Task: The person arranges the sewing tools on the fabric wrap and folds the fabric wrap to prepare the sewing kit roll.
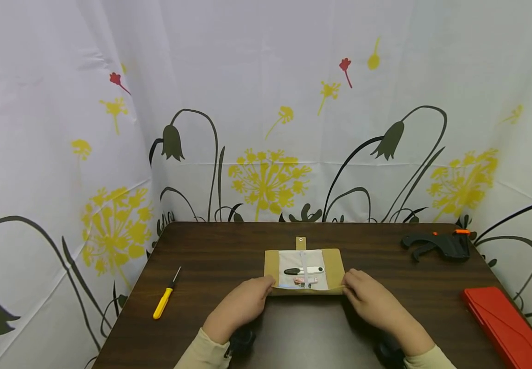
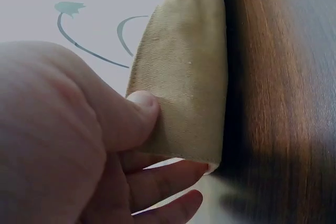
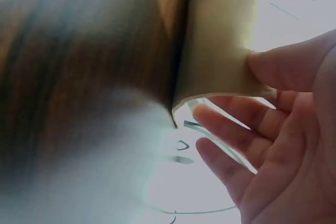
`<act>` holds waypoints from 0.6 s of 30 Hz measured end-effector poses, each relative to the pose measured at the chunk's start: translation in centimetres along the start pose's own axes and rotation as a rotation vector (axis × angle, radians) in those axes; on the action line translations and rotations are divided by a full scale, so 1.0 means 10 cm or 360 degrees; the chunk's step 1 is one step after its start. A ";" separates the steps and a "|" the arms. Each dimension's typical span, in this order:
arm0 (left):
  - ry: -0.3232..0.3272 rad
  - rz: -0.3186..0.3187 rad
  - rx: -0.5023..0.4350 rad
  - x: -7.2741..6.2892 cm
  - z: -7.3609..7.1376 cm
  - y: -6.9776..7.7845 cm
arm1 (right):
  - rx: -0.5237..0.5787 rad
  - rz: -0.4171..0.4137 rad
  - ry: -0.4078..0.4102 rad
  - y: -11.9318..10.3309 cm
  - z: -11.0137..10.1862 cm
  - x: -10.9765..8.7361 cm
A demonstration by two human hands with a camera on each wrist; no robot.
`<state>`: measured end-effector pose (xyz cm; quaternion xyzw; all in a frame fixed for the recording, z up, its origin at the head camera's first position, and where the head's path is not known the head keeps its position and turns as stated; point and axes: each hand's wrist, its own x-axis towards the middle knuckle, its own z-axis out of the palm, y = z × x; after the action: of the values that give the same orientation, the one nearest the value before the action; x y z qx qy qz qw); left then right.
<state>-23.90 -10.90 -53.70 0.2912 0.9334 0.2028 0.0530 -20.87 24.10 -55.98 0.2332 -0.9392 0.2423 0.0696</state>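
A tan fabric fold-up case (image 1: 332, 261) with a snap tab (image 1: 300, 243) at its far side lies unfolded on the table. On its white lining, a slim black-and-white tool (image 1: 303, 270) and some small pinkish items (image 1: 304, 280) sit under a pale band. My left hand (image 1: 245, 302) pinches the near left corner, its thumb on the fabric's outer face in the left wrist view. At the near right corner, my right hand (image 1: 376, 302) grips the edge between thumb and fingers. The near edge is lifted and folded slightly upward.
On the dark wood table (image 1: 219, 246), a yellow-handled screwdriver (image 1: 164, 300) lies to the left. A black clamp with orange parts (image 1: 441, 245) is at the back right, and a red case (image 1: 510, 325) at the right edge. A flower-printed curtain (image 1: 266, 102) hangs behind.
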 end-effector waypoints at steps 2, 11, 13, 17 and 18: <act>0.0017 -0.0014 -0.0015 0.01 -0.01 -0.01 | 0.0008 0.0035 -0.0008 -0.01 -0.02 0.00; 0.0142 0.0010 -0.0046 0.00 -0.05 0.00 | 0.0126 0.0126 -0.0086 -0.01 -0.10 -0.02; 0.0165 0.0011 -0.0042 0.00 -0.05 0.00 | 0.0139 0.0120 -0.0088 -0.01 -0.10 -0.02; 0.0172 -0.0012 -0.0026 0.00 -0.05 0.00 | 0.0181 0.0124 -0.0099 -0.01 -0.11 -0.02; 0.0167 -0.0021 -0.0027 0.00 -0.04 0.00 | 0.0195 0.0130 -0.0108 -0.01 -0.11 -0.02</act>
<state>-24.03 -11.04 -53.30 0.2735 0.9351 0.2253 0.0080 -20.61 24.64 -55.06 0.2067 -0.9331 0.2939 0.0134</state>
